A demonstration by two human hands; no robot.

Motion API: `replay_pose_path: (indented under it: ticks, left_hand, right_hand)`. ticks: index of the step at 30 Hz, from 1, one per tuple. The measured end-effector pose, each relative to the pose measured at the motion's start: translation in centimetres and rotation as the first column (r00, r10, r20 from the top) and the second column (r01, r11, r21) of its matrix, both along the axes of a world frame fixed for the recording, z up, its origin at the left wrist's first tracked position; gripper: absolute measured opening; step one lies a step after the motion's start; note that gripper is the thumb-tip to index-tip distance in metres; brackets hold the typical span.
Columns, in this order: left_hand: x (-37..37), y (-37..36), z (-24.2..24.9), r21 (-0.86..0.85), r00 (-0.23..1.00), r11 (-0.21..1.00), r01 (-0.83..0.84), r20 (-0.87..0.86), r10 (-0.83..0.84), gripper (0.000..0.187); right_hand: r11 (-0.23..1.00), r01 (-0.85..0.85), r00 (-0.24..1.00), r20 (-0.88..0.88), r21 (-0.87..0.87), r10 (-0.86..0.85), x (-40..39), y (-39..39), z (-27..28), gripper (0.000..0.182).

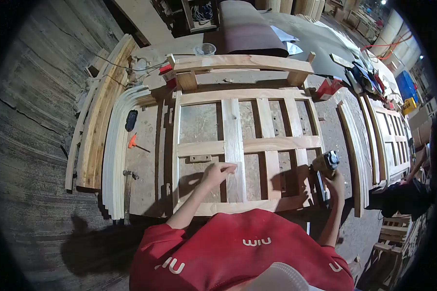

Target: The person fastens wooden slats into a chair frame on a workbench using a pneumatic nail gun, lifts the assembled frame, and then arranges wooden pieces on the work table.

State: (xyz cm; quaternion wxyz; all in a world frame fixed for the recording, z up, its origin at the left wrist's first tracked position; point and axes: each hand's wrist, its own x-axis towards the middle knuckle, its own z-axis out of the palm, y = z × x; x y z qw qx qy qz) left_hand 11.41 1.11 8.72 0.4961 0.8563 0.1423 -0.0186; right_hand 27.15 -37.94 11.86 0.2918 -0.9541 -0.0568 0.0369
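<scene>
A wooden slatted frame [209, 148] lies flat on the workbench, with long slats crossing its rails. My left hand [217, 175] is over the wide upright slat [232, 126] left of the frame's middle. Its thumb and fingertips are pinched together at that slat; anything small between them is too small to make out. My right hand [336, 186] is wrapped round the handle of a nail gun [325, 162] at the frame's right side. The nail gun's dark head is raised beside the lower right rail, and its nose is hard to see.
Curved wooden strips [114, 150] and long boards [94, 140] line the left side. An orange-handled tool [132, 141] lies near a black object [131, 120]. A raised wooden rail [243, 62] stands behind the frame. More strips [353, 150] and a second frame [393, 138] are at right.
</scene>
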Motion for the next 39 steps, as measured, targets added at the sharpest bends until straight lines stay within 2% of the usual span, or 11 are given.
replay_pose_path:
  ticks: [7,9,11,13,15,20,21,25,29,32,39]
  left_hand:
    - [0.9,4.9,-3.6,-0.068,0.907,0.905,-0.420,0.009,0.421,0.030]
    - [1.2,6.4,-5.9,-0.086,0.757,0.813,-0.576,0.319,0.570,0.033]
    - [0.7,8.2,-6.6,-0.038,0.772,0.805,-0.592,0.262,0.579,0.036]
    - [0.6,9.4,-5.9,0.017,0.787,0.801,-0.598,0.204,0.582,0.040]
    - [0.9,10.4,-4.5,-0.146,0.727,0.724,-0.674,0.043,0.685,0.044]
    - [5.1,18.2,-1.3,-0.070,0.757,0.801,-0.594,0.286,0.587,0.034]
    - [7.1,21.4,-3.1,-0.042,0.688,0.836,-0.547,0.547,0.477,0.032]
    - [14.6,28.4,2.1,0.047,0.795,0.886,-0.461,0.465,0.389,0.098]
    - [19.8,32.6,3.9,-0.057,0.840,0.962,-0.268,0.476,0.262,0.115]
    - [22.0,35.5,2.8,0.129,0.869,0.954,-0.270,0.460,0.184,0.112]
    - [23.4,37.2,3.7,-0.166,0.840,0.984,-0.070,0.522,0.148,0.061]
  right_hand:
    - [0.999,-0.017,0.995,-0.101,0.040,0.021,-0.5,0.8,0.8,0.029]
    - [0.999,-0.035,0.994,-0.102,0.042,0.039,-0.3,0.5,0.5,0.033]
    - [0.975,-0.037,0.986,-0.151,0.219,0.071,-0.2,0.9,1.2,0.040]
    - [0.999,-0.044,0.929,-0.369,-0.004,0.039,1.0,0.7,2.7,0.058]
    - [0.981,-0.194,0.957,-0.218,0.010,0.192,2.5,1.6,5.3,0.076]
    - [0.929,-0.359,0.877,0.308,-0.094,0.370,10.5,11.5,10.0,0.081]
    - [0.898,-0.409,0.815,0.379,-0.159,0.438,12.5,15.0,10.4,0.080]
    - [0.780,-0.527,0.616,0.480,-0.339,0.625,18.8,27.9,7.3,0.078]
    - [0.696,-0.527,0.437,0.547,-0.488,0.714,25.3,34.8,1.9,0.074]
    - [0.727,-0.577,0.443,0.605,-0.373,0.662,27.1,36.9,0.8,0.052]
    - [0.657,-0.728,0.506,0.494,-0.196,0.707,27.8,36.4,5.8,0.027]
